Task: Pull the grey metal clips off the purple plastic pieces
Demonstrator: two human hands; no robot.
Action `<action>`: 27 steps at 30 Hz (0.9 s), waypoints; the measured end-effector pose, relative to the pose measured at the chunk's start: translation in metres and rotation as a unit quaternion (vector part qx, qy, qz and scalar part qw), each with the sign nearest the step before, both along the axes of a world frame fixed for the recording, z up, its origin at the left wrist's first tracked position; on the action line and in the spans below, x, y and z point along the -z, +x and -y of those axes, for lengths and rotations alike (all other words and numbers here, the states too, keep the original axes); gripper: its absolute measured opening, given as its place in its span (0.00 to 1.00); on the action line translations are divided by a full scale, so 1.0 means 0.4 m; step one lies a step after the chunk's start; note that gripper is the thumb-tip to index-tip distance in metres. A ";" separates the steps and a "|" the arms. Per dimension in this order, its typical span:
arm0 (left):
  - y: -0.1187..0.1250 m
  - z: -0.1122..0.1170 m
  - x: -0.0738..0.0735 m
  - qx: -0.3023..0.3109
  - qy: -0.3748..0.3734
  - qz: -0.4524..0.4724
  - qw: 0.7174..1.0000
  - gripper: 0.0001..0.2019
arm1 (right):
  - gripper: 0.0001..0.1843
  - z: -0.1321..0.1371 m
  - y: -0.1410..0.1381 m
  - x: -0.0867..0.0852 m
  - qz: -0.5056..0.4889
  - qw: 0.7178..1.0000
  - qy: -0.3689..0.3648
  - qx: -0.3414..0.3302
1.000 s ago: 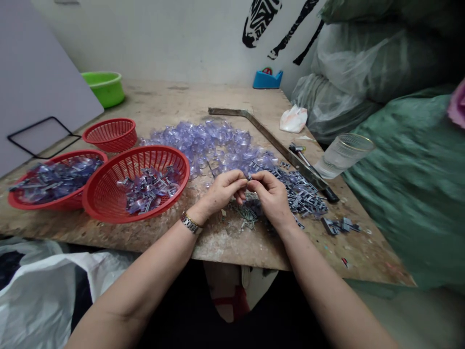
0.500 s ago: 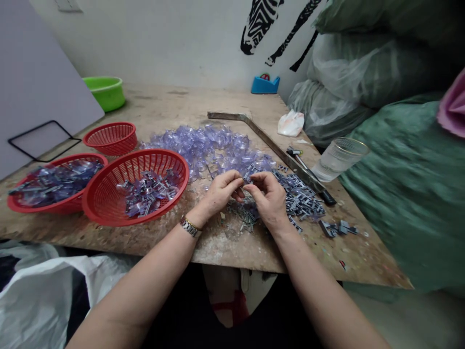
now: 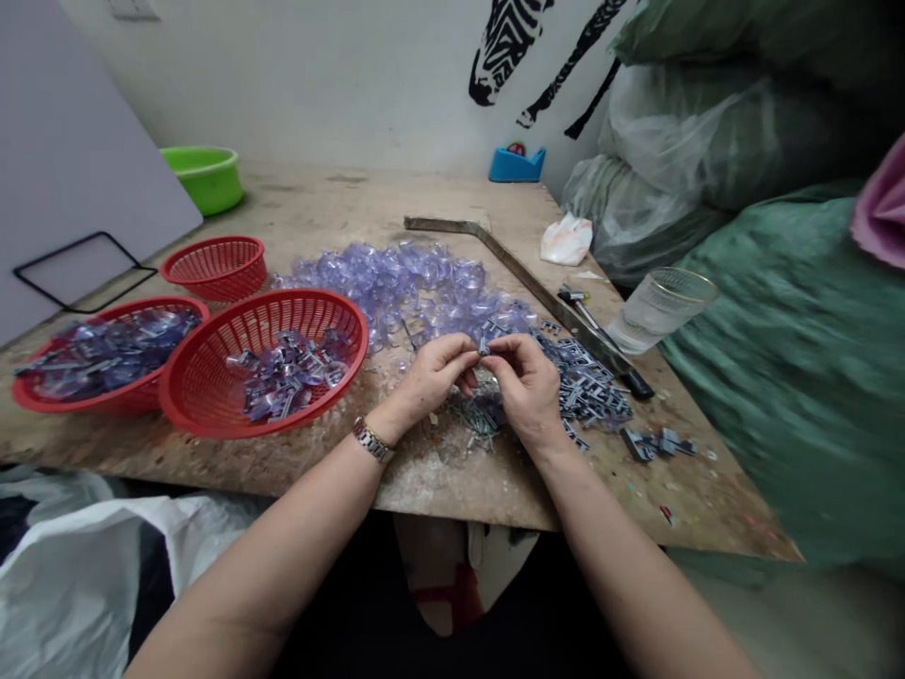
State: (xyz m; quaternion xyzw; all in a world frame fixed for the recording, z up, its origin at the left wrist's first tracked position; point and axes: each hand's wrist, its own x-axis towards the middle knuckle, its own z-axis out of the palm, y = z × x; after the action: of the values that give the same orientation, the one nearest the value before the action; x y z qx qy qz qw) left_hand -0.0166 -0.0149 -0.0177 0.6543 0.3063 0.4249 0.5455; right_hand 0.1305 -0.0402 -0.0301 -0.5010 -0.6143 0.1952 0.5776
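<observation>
My left hand and my right hand meet fingertip to fingertip above the worn wooden table, both pinched on one small grey part. Under them lies a little heap of thin metal pins. Behind is a pile of clear bluish plastic pieces, and to the right a pile of grey plastic clips. A large red basket to the left of my left hand holds several assembled pieces.
A second red basket with pieces and a small empty one stand at the left. At the back are a green bowl and a blue tape dispenser. A bent metal bar, a glass of water and bulging sacks are at the right.
The fingertips have shifted slightly while working the small part between them; the hands stay in the same place over the pins. The view has moved a little.
</observation>
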 end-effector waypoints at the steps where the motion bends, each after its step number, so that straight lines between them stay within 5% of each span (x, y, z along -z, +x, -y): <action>1: 0.000 0.002 -0.002 0.000 0.003 0.001 1.000 0.10 | 0.05 0.001 0.000 -0.001 -0.007 1.000 -0.001 0.001; 15: 0.011 -0.008 -0.005 -0.040 -0.097 0.067 0.992 0.06 | 0.11 -0.017 -0.009 0.006 -0.183 0.974 -0.129 -0.022; 27: 0.010 -0.016 0.000 -0.072 -0.116 0.051 0.989 0.05 | 0.12 -0.017 0.007 -0.012 -0.149 0.983 -0.109 0.027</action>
State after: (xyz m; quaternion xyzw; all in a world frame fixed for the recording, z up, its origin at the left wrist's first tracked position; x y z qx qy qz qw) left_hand -0.0127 -0.0085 -0.0177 0.5406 0.3717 0.4573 0.6004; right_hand 0.1334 -0.0333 -0.0255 -0.5427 -0.4829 0.3176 0.6095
